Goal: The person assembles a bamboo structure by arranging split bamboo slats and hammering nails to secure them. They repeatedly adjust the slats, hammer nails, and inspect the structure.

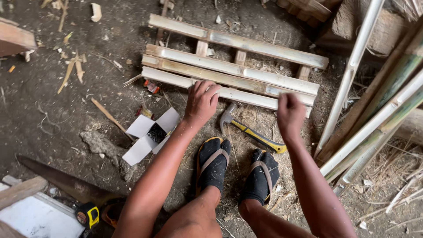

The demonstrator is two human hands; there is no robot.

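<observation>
A small rack of split bamboo slats (238,66) lies on the dirt floor in front of me, several slats fixed across short wooden crosspieces. My left hand (201,101) rests flat with spread fingers on the nearest slat (176,80). My right hand (289,113) hovers by the right end of that slat with fingers curled; what it pinches, if anything, is too small to see. A claw hammer (246,128) with a yellow-and-black handle lies on the ground between my hands, just beyond my sandalled feet.
An opened white cardboard box (150,134) sits left of my left arm. A handsaw blade (61,180) and a yellow tape measure (88,216) lie at lower left beside a white board (35,218). Long bamboo poles (374,119) lean at the right. Wood scraps litter the floor.
</observation>
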